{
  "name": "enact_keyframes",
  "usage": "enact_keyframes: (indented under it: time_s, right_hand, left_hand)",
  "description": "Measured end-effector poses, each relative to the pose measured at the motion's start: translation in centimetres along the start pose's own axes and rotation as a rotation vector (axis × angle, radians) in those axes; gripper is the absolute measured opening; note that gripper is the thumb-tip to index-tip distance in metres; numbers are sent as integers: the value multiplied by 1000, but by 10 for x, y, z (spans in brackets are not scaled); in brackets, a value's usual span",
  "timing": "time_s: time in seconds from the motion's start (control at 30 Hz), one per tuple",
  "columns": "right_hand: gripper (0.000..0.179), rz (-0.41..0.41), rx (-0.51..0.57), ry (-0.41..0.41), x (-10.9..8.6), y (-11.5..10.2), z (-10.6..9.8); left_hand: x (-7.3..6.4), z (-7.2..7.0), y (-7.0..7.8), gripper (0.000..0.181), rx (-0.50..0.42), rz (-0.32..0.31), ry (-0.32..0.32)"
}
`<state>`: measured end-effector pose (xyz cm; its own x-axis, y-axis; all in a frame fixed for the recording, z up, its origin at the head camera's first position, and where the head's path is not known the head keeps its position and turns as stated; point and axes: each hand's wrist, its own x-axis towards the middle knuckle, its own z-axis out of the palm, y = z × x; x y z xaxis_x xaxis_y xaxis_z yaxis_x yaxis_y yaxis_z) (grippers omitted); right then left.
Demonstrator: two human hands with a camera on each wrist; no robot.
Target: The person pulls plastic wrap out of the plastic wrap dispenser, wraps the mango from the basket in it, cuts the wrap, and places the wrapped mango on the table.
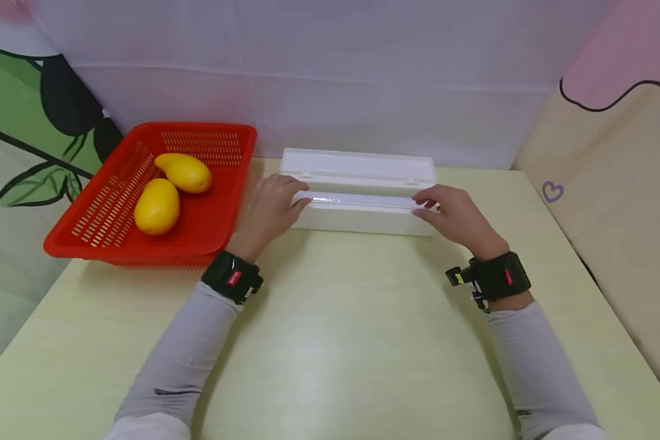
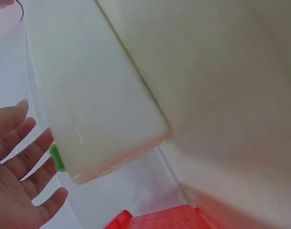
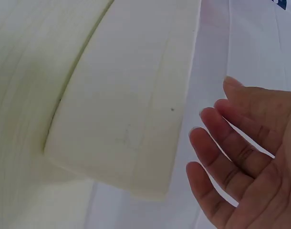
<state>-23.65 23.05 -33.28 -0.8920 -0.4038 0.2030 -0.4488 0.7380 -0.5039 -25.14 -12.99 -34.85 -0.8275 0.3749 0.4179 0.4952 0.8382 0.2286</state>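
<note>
With the box (image 1: 363, 211) open near the table's (image 1: 330, 342) back edge, left hand (image 1: 267, 206) and right hand (image 1: 455, 215) sit at either end of the wrap (image 1: 357, 199), fingers loose, gripping nothing. I'd pinch the film's edge evenly at both ends and pull straight toward the front so it doesn't bunch.

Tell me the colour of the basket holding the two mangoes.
The basket is red, with slotted walls; the head view shows it best.

Staged tabletop set: draped sheets (image 1: 363, 73), cartoon backdrop (image 1: 27, 122).
</note>
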Motion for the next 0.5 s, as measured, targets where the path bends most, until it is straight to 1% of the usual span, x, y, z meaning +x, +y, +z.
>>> enact_keyframes:
  time_s: [0.1,0.17,0.3,0.4,0.5]
  right_hand:
    - [26,9,11,-8,8,3,8]
    - [26,27,25,-27,14,5,11]
    - [29,67,41,-92,22,7,15]
    - [30,70,42,-135,27,7,17]
    - [29,84,52,-150,30,9,19]
  left_hand:
    - [1,3,-2,32,0,-7,-40]
    - [1,6,-3,31,-9,-3,-52]
    - [0,8,-5,24,-39,3,-40]
    - [-1,9,-5,23,-43,-2,-20]
    - [-1,10,-5,23,-47,-11,-20]
